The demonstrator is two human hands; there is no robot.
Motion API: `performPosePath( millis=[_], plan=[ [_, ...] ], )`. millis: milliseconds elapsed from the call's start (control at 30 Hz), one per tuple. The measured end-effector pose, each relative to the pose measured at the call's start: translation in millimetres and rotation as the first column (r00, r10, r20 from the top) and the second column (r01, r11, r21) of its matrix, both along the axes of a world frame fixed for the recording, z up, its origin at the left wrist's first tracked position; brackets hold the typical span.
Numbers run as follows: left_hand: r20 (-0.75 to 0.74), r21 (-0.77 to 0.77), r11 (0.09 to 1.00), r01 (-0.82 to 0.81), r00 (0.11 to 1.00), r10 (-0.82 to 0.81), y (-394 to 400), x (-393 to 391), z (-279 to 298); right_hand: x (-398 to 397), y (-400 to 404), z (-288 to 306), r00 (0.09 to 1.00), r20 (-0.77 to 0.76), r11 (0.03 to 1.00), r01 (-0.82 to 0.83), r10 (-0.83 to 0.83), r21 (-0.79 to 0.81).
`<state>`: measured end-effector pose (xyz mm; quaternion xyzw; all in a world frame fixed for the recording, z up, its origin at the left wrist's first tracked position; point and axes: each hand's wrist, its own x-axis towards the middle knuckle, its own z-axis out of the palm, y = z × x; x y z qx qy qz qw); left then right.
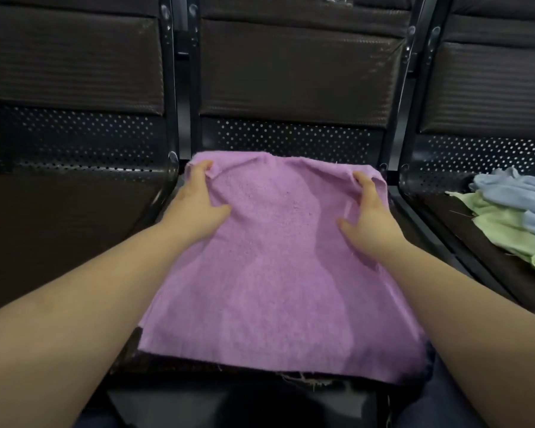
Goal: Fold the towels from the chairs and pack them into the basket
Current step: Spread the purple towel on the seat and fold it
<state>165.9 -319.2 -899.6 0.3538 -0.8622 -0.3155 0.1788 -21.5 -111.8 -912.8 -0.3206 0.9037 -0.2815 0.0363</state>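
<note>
Now the far edge of the purple terry towel (278,273), spread on the middle dark chair seat (405,223), should come toward the near edge with both corners level. The left hand (198,199) pinches the corner at eleven o'clock, the right hand (368,211) the one at one o'clock. Crumpled blue and green towels (513,217) wait at three o'clock; no basket shows.

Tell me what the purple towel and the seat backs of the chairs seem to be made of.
The purple towel, gripped at its far corners by the left hand and right hand, looks like terry cloth: a matte, nubby pile with frayed threads at its near edge. The chair backs look like dark padded vinyl or faux leather with a ribbed sheen, above perforated, probably metal, panels.
</note>
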Motion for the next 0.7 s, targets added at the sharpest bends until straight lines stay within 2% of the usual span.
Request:
performPosePath(
  millis=[67, 167, 333, 400, 467, 633, 700],
  plan=[
    [0.143, 0.033, 0.998, 0.062, 0.988, -0.066, 3.3, -2.8, -9.8, 0.5, 0.4, -5.6, 0.999, 0.054, 0.996, 0.003, -0.008, 0.088],
    [0.384, 0.130, 0.977, 0.169, 0.900, -0.207, 11.8, -3.7, -19.8, 5.7, 2.2, -12.3, 0.990, 0.143, 0.970, -0.054, 0.020, 0.238],
    [0.656, 0.057, 0.960, 0.275, 0.715, -0.244, 14.1, 8.4, -22.9, 17.4, 13.4, -2.0, 0.982, 0.178, 0.898, -0.137, 0.067, 0.417],
    [0.695, 0.035, 0.966, 0.257, 0.688, -0.209, 15.7, 21.2, -16.1, 23.2, 25.7, 1.8, 0.975, 0.214, 0.849, -0.159, 0.055, 0.504],
    [0.687, 0.036, 0.981, 0.189, 0.709, -0.161, 17.1, 35.6, -6.8, 26.1, 39.5, 6.3, 0.972, 0.234, 0.808, -0.164, 0.034, 0.566],
    [0.652, 0.057, 0.996, 0.067, 0.753, -0.088, 20.9, 76.5, 3.5, 26.9, 79.2, 28.0, 0.963, 0.241, 0.816, -0.041, -0.122, 0.577],
    [0.626, 0.139, 0.990, 0.009, 0.774, -0.095, 23.2, 91.1, 3.3, 27.4, 90.5, 32.5, 0.939, 0.284, 0.808, -0.012, -0.193, 0.589]
  ],
)
